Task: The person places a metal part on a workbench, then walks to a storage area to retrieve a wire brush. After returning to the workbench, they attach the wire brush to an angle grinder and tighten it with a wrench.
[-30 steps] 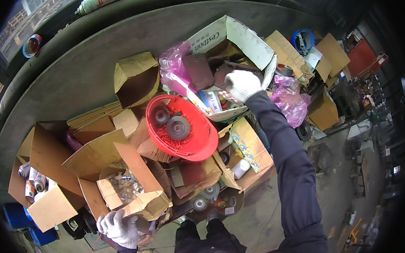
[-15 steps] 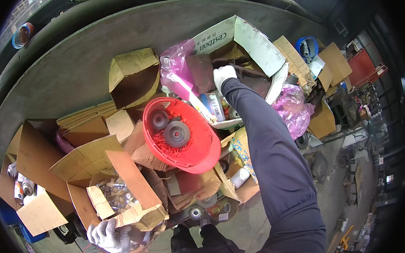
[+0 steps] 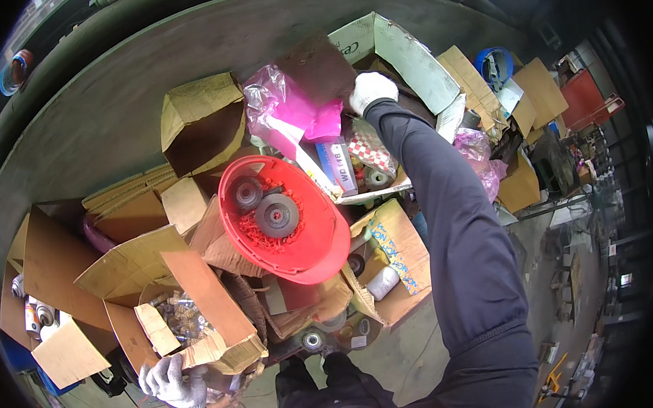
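My right hand (image 3: 373,90), in a white glove, is closed on the edge of a dark brown flat sheet (image 3: 317,68), whose exact kind I cannot make out. The sheet is tilted up over a white carton (image 3: 415,56) and beside pink plastic wrap (image 3: 279,106). Inside the carton lie a blue-and-white small box (image 3: 337,166) and a red-and-white checked packet (image 3: 370,150). My left hand (image 3: 174,381), also gloved, has its fingers bent over the near edge of an open cardboard box (image 3: 211,297) with many small glassy pieces in it.
A red hard hat (image 3: 321,242) holding grinding discs (image 3: 277,216) and red bits sits in the middle. Spray cans (image 3: 43,315) stand in a box at left. Another box (image 3: 412,262) holds a white canister (image 3: 383,283). A curved grey wall (image 3: 111,105) runs behind.
My right hand has moved up and slightly right, and the brown sheet has risen out of the carton, uncovering the checked packet. My left hand stays at the box edge.
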A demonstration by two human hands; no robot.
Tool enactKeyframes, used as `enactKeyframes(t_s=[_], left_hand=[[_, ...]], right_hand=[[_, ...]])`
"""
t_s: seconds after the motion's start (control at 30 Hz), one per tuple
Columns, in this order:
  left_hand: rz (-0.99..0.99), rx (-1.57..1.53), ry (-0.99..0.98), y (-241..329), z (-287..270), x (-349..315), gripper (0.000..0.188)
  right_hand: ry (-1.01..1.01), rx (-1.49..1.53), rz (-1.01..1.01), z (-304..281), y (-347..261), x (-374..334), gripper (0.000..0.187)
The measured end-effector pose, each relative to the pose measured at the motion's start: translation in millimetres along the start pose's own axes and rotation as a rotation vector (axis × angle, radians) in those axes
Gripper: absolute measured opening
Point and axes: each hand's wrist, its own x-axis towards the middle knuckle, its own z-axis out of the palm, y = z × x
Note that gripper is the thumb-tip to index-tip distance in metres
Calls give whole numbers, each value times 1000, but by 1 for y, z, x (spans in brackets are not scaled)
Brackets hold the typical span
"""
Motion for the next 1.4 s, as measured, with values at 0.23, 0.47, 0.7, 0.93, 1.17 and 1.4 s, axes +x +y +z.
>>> enactKeyframes(t_s=[0.23, 0.47, 0.7, 0.93, 1.17, 1.4], left_hand=[[-4, 19, -35, 0, 0, 5, 45], [0, 17, -31, -2, 2, 5, 47], [2, 34, -40, -1, 1, 7, 47], [30, 23, -14, 0, 2, 14, 47], [48, 16, 15, 1, 2, 20, 47], [62, -1, 17, -1, 2, 20, 47]], right_hand=[[-111, -156, -409, 17, 19, -13, 25], [-392, -257, -1095, 20, 6, -24, 57], [-541, -335, -1068, 81, -30, -63, 62], [-24, -352, -906, 11, -23, -10, 17], [16, -212, -138, -33, 16, 44, 22], [-657, -224, -229, 21, 0, -13, 140]])
